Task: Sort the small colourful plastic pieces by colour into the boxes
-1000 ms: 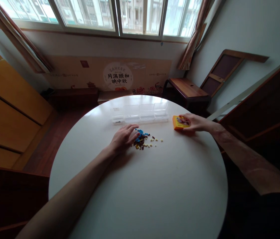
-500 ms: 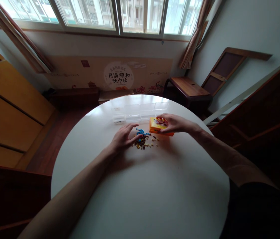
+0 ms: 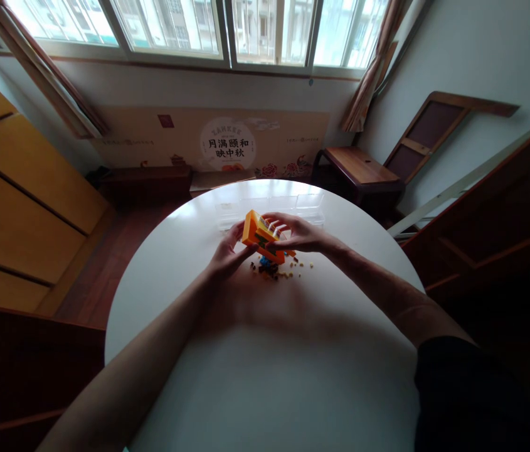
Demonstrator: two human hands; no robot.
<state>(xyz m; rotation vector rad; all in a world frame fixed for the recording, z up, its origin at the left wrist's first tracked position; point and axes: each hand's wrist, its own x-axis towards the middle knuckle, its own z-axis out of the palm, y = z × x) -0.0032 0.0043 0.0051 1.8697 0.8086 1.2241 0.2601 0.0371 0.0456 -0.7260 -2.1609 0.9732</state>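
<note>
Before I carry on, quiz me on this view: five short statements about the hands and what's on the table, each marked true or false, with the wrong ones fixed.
1. The left hand and the right hand are both on the orange box. True.
2. A clear plastic case sits on the white table, beyond the small pieces. True.
3. The orange box lies flat. False: it is tilted.
4. The small pieces are all one colour. False: blue, dark brown and pale yellow show.
5. The white table is square. False: its edge is curved.
</note>
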